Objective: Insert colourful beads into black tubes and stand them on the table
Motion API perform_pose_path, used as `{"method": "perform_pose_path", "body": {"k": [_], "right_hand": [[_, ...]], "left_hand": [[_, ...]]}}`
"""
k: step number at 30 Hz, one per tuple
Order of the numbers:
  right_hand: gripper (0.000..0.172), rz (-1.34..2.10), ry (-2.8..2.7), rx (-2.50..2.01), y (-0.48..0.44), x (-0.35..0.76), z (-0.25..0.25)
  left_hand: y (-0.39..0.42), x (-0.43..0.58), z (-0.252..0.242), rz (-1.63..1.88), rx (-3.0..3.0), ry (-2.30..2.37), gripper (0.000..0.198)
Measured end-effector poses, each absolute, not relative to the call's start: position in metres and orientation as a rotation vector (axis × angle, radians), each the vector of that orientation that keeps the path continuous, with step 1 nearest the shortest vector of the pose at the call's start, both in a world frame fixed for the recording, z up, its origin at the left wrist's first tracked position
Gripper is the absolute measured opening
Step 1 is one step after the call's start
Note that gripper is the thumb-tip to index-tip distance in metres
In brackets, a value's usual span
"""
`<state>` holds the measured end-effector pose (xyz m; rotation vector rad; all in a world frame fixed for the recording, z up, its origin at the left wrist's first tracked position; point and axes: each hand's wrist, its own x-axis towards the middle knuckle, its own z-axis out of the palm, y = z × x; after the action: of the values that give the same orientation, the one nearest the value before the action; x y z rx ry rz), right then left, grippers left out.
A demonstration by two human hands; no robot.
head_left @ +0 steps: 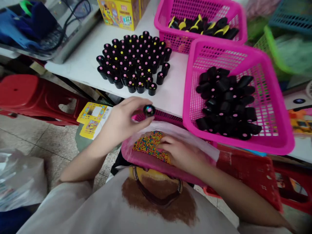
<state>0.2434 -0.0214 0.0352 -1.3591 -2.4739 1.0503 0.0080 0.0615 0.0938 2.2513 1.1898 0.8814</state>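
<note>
Both hands are filling: the left hand (122, 122) is gripping a black cap (149, 110), the right hand (179, 152) is pinching among near coloured beads (148, 144), so a bead probably goes in next.

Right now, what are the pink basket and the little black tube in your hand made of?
The pink basket looks like moulded plastic: bright, glossy, with a regular mesh of holes. The little black tube in the left hand also looks like shiny, smooth plastic, though blur leaves that uncertain.
</note>
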Motion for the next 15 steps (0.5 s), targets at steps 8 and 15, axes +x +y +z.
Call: {"method": "perform_pose_path", "body": {"k": [8, 15], "right_hand": [[0.038, 0.714, -2.892, -1.392, -0.015, 0.21, 0.009], [0.024, 0.629, -2.948, -1.398, -0.016, 0.192, -0.021]], "left_hand": [[0.125, 0.081, 0.062, 0.653, 2.584, 1.583, 0.027], [0.128, 0.083, 0.095, 0.704, 2.624, 1.613, 0.068]]}}
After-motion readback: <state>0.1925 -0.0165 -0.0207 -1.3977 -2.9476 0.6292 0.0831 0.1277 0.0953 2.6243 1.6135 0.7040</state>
